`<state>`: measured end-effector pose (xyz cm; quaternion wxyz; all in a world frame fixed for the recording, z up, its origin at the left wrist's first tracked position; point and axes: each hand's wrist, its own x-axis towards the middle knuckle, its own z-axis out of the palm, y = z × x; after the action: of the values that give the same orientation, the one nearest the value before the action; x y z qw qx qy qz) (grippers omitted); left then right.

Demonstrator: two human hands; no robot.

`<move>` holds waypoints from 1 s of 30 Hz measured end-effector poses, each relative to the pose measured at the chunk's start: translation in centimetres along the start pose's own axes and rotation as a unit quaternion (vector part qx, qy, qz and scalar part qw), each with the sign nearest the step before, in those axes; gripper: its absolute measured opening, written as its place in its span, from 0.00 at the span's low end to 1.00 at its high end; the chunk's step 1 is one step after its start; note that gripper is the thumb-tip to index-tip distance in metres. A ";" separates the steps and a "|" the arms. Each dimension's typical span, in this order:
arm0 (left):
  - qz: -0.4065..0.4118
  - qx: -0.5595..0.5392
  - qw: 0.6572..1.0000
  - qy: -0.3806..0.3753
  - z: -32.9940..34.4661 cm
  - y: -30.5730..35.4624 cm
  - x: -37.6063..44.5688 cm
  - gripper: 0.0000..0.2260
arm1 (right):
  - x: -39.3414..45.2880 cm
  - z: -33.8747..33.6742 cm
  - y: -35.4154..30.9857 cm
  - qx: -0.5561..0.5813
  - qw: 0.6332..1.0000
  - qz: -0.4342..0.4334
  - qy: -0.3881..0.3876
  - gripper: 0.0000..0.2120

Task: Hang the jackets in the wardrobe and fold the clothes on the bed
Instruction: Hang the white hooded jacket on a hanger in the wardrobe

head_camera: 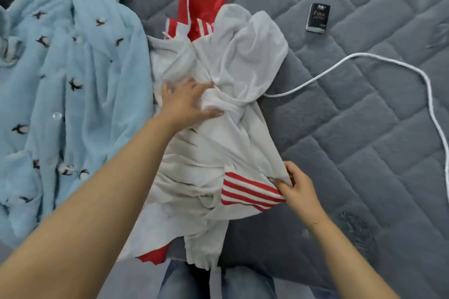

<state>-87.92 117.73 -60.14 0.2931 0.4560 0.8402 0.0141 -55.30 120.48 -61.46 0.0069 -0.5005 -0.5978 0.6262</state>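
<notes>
A crumpled white hooded garment with red striped parts [218, 128] lies in the middle of the grey quilted bed [364, 128]. My left hand [187, 102] reaches into its upper part and grips a bunch of the white fabric between thumb and fingers. My right hand [296, 187] pinches the garment's lower right edge, beside a red-and-white striped panel [247, 192]. A fluffy light-blue jacket with small bird prints [68, 92] lies spread out to the left, its edge touching the white garment.
A white cable [364, 58] snakes across the bed on the right and runs under the garment's hood. A small black pack [318, 17] lies at the upper right. My legs in jeans [194, 279] show at the bed's near edge.
</notes>
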 end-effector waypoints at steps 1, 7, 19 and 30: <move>0.011 0.002 0.999 -0.042 0.6 1.0 0.1 0.30 | -0.5 -0.7 0.9 -0.010 1.000 0.016 0.015 0.14; -0.010 -0.245 0.965 -0.097 7.0 6.9 -6.8 0.14 | 0.5 -2.6 1.8 0.034 0.990 0.122 0.063 0.15; -0.158 -0.328 0.931 -0.029 3.1 4.7 -7.9 0.15 | 12.9 5.4 -8.8 -0.131 0.990 0.055 -0.010 0.16; 0.062 0.234 0.963 -0.121 1.2 2.5 2.2 0.15 | 8.4 -1.3 -5.1 0.509 0.812 0.253 0.131 0.25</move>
<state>-86.35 120.63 -61.43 0.2762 0.5615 0.7483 -0.2200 -61.69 128.01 -62.57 0.1805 -0.6364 -0.0396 0.7489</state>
